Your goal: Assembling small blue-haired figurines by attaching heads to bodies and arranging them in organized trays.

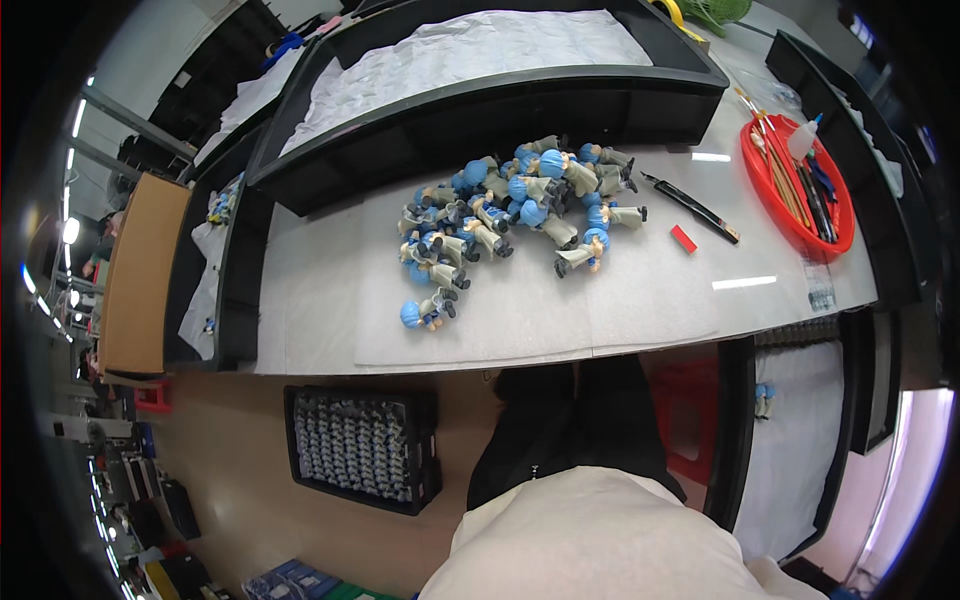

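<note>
Neither of my hands shows in the head view. On the white table lies a loose heap of small figurines with blue heads, pale grey-green clothes and dark feet, on a white sheet. One figurine rests apart at the heap's near left; another lies at its right side. To the right of the heap are a black pen and a small red block. A red oval basket at the right holds paintbrushes, pens and a small white bottle.
A black tray lined with white sheeting stands behind the heap. Black trays flank the table; the left tray holds some figurines. A crate packed with figurines sits on the floor. Near my right side, another lined tray holds figurines.
</note>
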A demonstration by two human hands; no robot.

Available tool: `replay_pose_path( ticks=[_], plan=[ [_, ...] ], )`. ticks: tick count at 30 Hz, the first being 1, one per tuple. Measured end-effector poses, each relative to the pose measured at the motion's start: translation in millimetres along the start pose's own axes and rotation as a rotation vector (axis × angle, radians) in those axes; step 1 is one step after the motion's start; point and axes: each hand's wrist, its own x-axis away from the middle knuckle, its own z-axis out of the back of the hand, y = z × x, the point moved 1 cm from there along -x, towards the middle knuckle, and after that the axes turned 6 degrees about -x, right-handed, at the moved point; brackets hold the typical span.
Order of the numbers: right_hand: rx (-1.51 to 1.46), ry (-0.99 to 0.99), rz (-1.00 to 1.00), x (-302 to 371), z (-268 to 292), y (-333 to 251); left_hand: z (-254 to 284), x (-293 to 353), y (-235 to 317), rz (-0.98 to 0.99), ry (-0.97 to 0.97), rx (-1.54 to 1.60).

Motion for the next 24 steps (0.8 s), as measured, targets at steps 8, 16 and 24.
replay_pose_path(
  ticks=[8,16,24],
  plan=[
    [0.038,0.066,-0.040,14.9,6.0,5.3,-8.0,-41.6,-2.0,-0.045,-0.080,0.023],
    [0.059,0.053,-0.040,8.7,24.9,13.8,-28.2,-44.2,4.3,-0.029,-0.095,0.054],
    [0.030,0.018,-0.055,5.3,25.6,24.6,-22.3,-37.7,7.4,0.005,-0.088,0.036]
  ],
)
